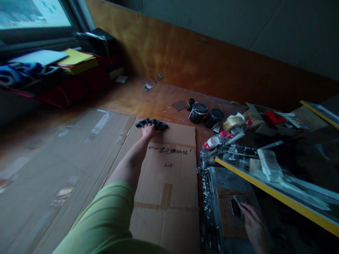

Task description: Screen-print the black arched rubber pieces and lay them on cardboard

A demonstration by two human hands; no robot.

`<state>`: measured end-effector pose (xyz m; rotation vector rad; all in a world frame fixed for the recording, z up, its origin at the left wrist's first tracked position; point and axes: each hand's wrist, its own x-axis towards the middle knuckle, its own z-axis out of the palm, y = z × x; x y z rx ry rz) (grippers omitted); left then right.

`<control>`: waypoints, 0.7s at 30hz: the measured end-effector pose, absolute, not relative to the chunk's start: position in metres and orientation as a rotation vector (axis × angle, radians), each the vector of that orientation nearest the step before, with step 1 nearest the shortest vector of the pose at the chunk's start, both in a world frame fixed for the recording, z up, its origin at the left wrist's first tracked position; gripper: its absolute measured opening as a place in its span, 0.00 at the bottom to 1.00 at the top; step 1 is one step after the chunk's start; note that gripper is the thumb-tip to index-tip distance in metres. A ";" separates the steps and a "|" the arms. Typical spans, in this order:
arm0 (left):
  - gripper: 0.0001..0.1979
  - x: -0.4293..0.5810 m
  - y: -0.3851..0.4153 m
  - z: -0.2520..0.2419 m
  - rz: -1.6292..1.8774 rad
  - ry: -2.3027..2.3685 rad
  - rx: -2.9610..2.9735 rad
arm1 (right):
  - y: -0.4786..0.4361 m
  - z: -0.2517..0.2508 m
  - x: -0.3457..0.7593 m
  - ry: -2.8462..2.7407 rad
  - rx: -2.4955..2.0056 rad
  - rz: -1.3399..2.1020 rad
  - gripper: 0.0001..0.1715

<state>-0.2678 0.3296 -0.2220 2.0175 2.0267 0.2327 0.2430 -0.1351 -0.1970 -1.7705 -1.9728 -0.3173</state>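
Far L: yellow stack (78,61) on a dark red bundle (76,86), nr the window. Then blurred flat cardboard (84,165), running R to a panel w/ handwriting (169,151), "204" below it. L hand (149,130) reaches to the panel's far edge, fingers spread on top of black pcs (161,125); can't tell if it grips them. Pcs lie directly under L hand, sticking out both sides, well apart from R hand, up & to its L. Just R of the cardboard: black tubs (198,113), red-capped bottle (213,141), yellow-edged frame (265,192) slanting down R. Below the frame, R hand (251,218), fingers nearly closed, pinches a small dark pc (235,207) over a brown board (225,225).
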 end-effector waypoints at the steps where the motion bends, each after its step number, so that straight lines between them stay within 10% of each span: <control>1: 0.33 -0.268 0.331 -0.224 0.223 2.016 2.030 | -0.135 -0.197 0.242 -1.969 -1.774 -0.323 0.19; 12: 0.32 -0.250 0.248 -0.231 0.492 1.910 2.066 | -0.135 -0.205 0.235 -1.850 -1.849 -0.231 0.20; 21: 0.24 -0.202 0.140 -0.139 1.076 1.599 2.117 | -0.129 -0.199 0.220 -1.779 -1.862 -0.104 0.22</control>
